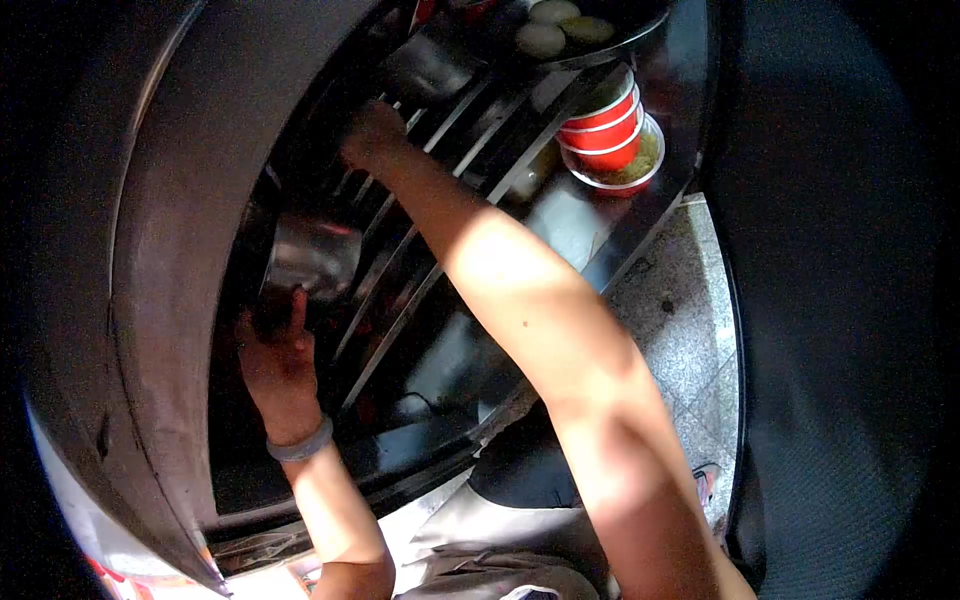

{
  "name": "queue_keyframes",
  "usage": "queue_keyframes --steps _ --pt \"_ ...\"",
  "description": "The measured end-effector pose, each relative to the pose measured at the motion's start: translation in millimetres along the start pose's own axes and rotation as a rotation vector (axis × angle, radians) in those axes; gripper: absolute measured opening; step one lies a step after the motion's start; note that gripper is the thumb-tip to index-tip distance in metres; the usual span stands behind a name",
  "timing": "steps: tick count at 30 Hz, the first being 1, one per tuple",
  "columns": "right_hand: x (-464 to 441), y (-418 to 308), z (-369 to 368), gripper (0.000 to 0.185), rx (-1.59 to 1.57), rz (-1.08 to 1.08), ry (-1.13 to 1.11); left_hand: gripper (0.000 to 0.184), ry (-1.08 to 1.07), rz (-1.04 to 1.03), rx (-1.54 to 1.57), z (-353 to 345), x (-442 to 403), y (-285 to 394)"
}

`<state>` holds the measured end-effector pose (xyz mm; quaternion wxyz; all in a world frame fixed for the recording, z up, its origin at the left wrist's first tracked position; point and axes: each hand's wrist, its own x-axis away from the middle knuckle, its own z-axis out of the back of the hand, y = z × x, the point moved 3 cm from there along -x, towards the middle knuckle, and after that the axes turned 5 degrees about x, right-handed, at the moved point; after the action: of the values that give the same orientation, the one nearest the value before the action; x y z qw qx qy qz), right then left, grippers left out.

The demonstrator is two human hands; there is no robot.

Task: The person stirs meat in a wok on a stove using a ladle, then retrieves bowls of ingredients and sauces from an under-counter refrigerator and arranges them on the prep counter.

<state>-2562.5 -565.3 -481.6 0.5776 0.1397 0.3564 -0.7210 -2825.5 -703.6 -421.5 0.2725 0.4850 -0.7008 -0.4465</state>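
My left hand (278,375), with a grey band at the wrist, reaches into the dark rack from below. One finger is stretched out and its tip meets the lower edge of a shiny metal container (315,255); the other fingers fade into shadow. Farther up, my right hand (375,140) is closed in a fist shape over the dark bars, just below a second metal container (430,65). Whatever it holds, if anything, is lost in the dark.
Light metal bars (470,140) run slantwise across the rack. Stacked red cups with white rims (605,125) lean over a red bowl of yellowish food (645,160) at the right. Egg-shaped items (555,30) sit in a dark pan above. A speckled floor (670,330) shows beyond.
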Motion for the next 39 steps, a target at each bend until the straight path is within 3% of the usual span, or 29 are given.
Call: queue_keyframes --steps 4,6,7,9,11,12,13,14,15,16,17,18,19,21,22,23,24,26,28,30,31,33,34,35,36,37,39 --pt "14 -2 13 0.015 -0.178 -0.233 0.037 0.036 -0.001 -0.017 -0.076 8 -7 -2" --pt "28 4 30 0.015 -0.529 -0.309 0.073 0.036 -0.044 0.006 -0.036 21 -12 2" --pt "35 1 42 0.015 -0.537 -0.303 0.063 0.036 -0.009 0.008 -0.033 31 -15 8" --pt "44 -6 68 0.014 -0.117 -0.129 0.003 0.036 0.026 0.008 -0.025 33 -16 9" --pt "46 -4 79 0.014 -0.208 -0.162 -0.124 0.038 0.122 -0.183 -0.611 20 -9 10" --pt "49 -2 79 0.014 -0.295 -0.201 -0.247 0.038 0.131 -0.177 -0.611 32 -14 13" --pt "49 -2 71 0.014 -0.299 -0.203 -0.259 0.037 0.014 0.037 -0.118 49 -24 13" --pt "48 -1 58 0.015 -0.621 -0.357 -0.253 0.039 -0.112 0.24 0.379 49 -24 12" --pt "47 0 45 0.016 -0.943 -0.51 -0.24 0.039 -0.112 0.241 0.378 54 -20 12" --pt "39 6 27 0.016 -0.94 -0.518 -0.231 0.038 -0.079 0.103 0.135 49 -21 9" --pt "25 8 10 0.017 -0.638 -0.348 -0.16 0.04 -0.044 -0.038 -0.108 45 -22 10" --pt "16 7 2 0.019 -0.335 -0.18 -0.092 0.04 -0.049 -0.033 -0.112 39 -23 7" --pt "14 8 4 0.019 -0.339 -0.185 -0.089 0.037 -0.098 -0.212 -0.498 29 -22 10" --pt "14 6 -1 0.02 -0.21 -0.401 -0.128 0.032 -0.171 -0.561 -1.276 13 -12 11" --pt "18 3 5 0.02 -0.222 -0.396 -0.142 0.03 -0.208 -0.726 -1.668 9 -5 10" --pt "27 5 20 0.021 -0.472 -0.44 -0.185 0.029 -0.248 -0.885 -2.062 6 1 8" --pt "36 8 34 0.023 -0.718 -0.483 -0.225 0.029 -0.239 -0.873 -2.069 6 1 11" --pt "55 7 73 0.022 -0.563 -0.391 -0.185 0.023 -0.294 -1.311 -2.685 2 3 7" --pt "65 7 85 0.022 -0.406 -0.294 -0.139 0.023 -0.244 -1.271 -2.556 2 -1 6" --pt "61 3 79 0.021 -0.141 -0.049 -0.182 0.023 -0.178 -1.227 -2.43 2 -9 5" --pt "60 0 69 0.021 -0.145 -0.033 -0.188 0.021 -0.048 -1.083 -2.158 4 -16 7" --pt "64 2 56 0.018 -0.224 -0.136 0.114 0.021 0.133 -0.856 -1.662 15 -22 13" --pt "65 5 64 0.018 -0.225 -0.129 0.111 0.023 0.114 -0.822 -1.637 22 -29 14" --pt "68 8 70 0.032 0.032 0.044 -0.12 0.025 0.087 -0.795 -1.639 29 -35 16" --pt "74 8 75 0.056 0.291 0.214 -0.347 0.027 0.051 -0.818 -1.778 37 -41 17" --pt "79 6 78 0.056 0.289 0.212 -0.347 0.03 -0.006 -0.873 -2.008 48 -47 20" --pt "86 18 84 0.024 -1.015 -0.369 -0.163 0.035 -0.156 -1.057 -2.47 71 -57 24"
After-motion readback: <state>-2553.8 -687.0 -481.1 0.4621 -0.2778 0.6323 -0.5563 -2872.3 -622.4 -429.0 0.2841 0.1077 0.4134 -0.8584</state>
